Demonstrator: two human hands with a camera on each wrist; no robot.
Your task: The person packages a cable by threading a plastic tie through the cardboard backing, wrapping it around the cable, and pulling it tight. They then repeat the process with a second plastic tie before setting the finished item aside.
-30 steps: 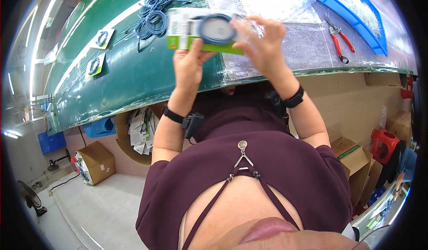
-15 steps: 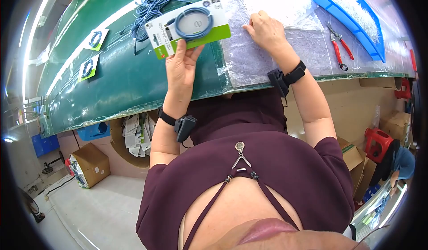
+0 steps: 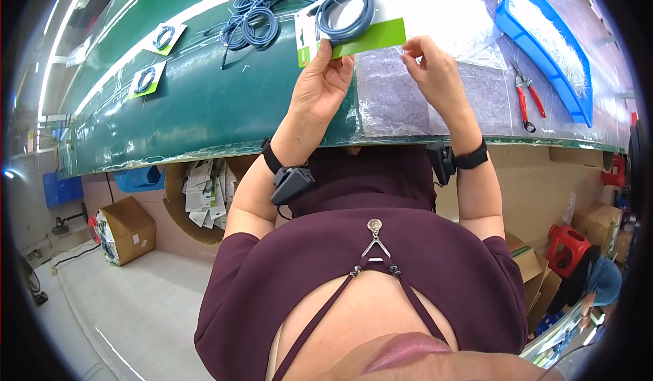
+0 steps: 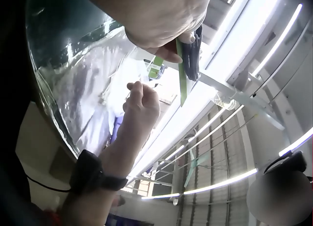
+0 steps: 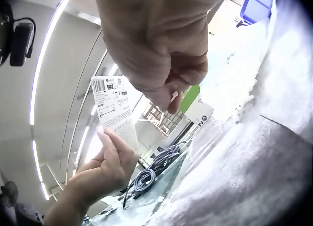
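Note:
My left hand (image 3: 323,85) holds a white and green card (image 3: 389,33) by its lower edge, the thumb over the front. A coiled blue cable (image 3: 368,15) lies against the card's face. The right wrist view shows the printed white back of that card. Just right of the card, my right hand (image 3: 439,72) has its fingers curled, thumb and fingertips together. Between them, in the right wrist view, pokes the tip of a small white plastic piece (image 5: 174,95); the rest of it is hidden by the fingers.
Loose blue cables (image 3: 252,24) are heaped behind my left hand. Two carded cables (image 3: 163,38) lie farther left. White plastic strands are spread on a clear sheet (image 3: 452,21) and fill a blue tray (image 3: 577,109). Red-handled pliers (image 3: 524,99) lie near the tray.
My right hand let go of the card, reached right to the white strands, and is now back near the card with a small white piece. The left hand has moved the card right.

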